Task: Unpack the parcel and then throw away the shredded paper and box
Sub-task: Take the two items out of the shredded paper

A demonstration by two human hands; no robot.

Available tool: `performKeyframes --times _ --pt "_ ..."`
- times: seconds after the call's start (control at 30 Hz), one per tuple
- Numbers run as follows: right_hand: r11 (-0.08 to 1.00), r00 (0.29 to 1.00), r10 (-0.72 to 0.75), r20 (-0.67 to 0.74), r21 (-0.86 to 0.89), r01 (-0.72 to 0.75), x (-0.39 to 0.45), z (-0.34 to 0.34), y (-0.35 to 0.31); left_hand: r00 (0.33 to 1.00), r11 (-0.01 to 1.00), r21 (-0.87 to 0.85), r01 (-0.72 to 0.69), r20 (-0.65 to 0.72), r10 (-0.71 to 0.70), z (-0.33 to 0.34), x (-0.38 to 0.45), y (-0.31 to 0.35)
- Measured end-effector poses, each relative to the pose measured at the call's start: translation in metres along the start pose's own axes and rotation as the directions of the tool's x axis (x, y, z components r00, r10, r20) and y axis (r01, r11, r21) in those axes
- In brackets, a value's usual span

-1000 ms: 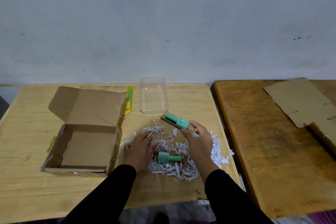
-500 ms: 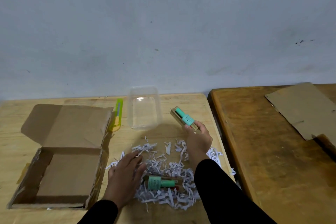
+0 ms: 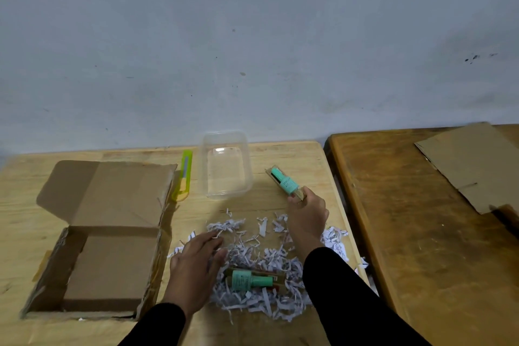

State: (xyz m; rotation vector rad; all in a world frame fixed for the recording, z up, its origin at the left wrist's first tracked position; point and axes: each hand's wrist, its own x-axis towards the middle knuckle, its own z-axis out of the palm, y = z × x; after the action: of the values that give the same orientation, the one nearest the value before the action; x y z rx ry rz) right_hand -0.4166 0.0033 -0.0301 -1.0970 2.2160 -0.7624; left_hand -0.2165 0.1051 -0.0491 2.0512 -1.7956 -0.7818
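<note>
The right hand (image 3: 307, 215) pinches the near end of a green bottle on a cardboard backing (image 3: 285, 183), held just right of the clear plastic container (image 3: 226, 166); its long axis runs from near right to far left, the darker cap end pointing far-left toward the wall. A second green bottle (image 3: 251, 281) lies in the shredded paper (image 3: 261, 255) near the person, its long axis running left to right, the narrower cap end to the right. The left hand (image 3: 195, 264) rests flat on the left edge of the shreds with fingers straight and spread, holding nothing, just left of that bottle. The shreds are heaped between the two hands and spill past the right sleeve toward the right edge of the light wooden tabletop (image 3: 280, 154). The open cardboard box (image 3: 98, 250) sits to the left, lid flap folded back. A yellow-green utility knife (image 3: 184, 175) lies between box flap and container. On the darker table (image 3: 421, 233) to the right lies a flat cardboard sheet (image 3: 474, 163).
</note>
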Motion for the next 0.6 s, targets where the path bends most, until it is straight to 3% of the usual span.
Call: performKeyframes --times 0.07,0.17,0.37,0.5,0.6 --pt "0.995 0.997 -0.069 0.016 -0.077 0.070 -0.013 -0.006 0.000 1.000 1.000 0.001 -0.009 0.026 0.009 -0.001 -0.001 0.001" --pt "0.970 0.971 -0.187 0.148 -0.129 0.206 -0.041 -0.017 0.005 0.996 0.999 -0.019 -0.046 0.072 0.047 -0.004 -0.001 0.000" --pt "0.786 0.844 -0.347 0.408 -0.364 0.500 -0.091 -0.036 0.021 0.971 0.970 0.079 -0.230 -0.056 0.234 -0.010 -0.014 0.005" --pt "0.616 0.776 -0.494 0.391 -0.473 0.630 -0.116 -0.038 0.035 0.930 0.922 0.147 -0.358 -0.030 0.366 -0.004 -0.025 0.006" --pt "0.541 0.773 -0.508 0.380 -0.559 0.629 -0.126 -0.037 0.046 0.941 0.930 0.144 -0.337 0.069 0.330 0.007 -0.028 -0.003"
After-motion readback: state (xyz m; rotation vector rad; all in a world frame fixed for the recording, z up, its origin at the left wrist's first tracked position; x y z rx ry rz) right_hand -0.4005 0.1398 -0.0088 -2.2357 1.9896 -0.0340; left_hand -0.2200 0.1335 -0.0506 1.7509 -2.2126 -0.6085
